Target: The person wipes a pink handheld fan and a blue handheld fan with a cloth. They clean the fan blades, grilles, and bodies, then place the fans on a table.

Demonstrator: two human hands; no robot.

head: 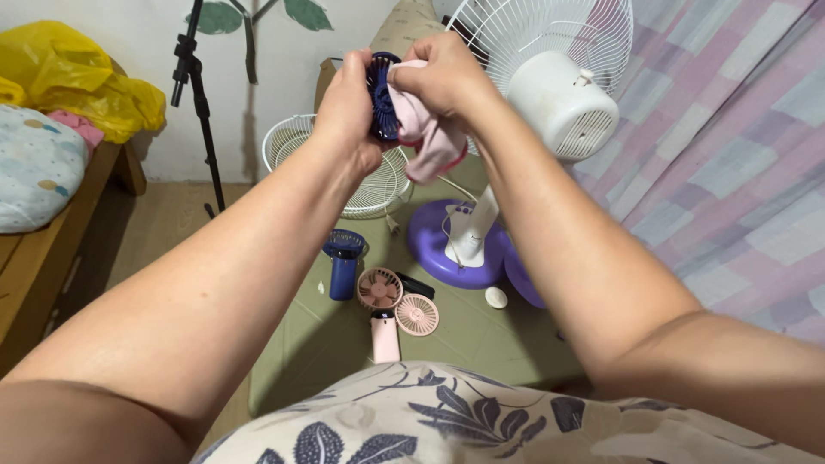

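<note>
A pale wall [284,103] at the back, with a black stand [199,94] leaning before it. Wood floor [163,232] below, a green mat [464,335] spread over it. To one side a wooden bench [34,258] — cushion [34,163] and yellow bag [69,69] on top — and opposite, a plaid curtain [730,155].

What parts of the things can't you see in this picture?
All in the head view:
- Dark blue round fan part: mostly covered by the left hand, the right hand and the pink cloth.
- Standing fan: its cage top is cut off by the upper edge.
- White fan grille: partly behind the left wrist.
- Pink handheld fan: its bottom is hidden by the floral clothing.
</note>
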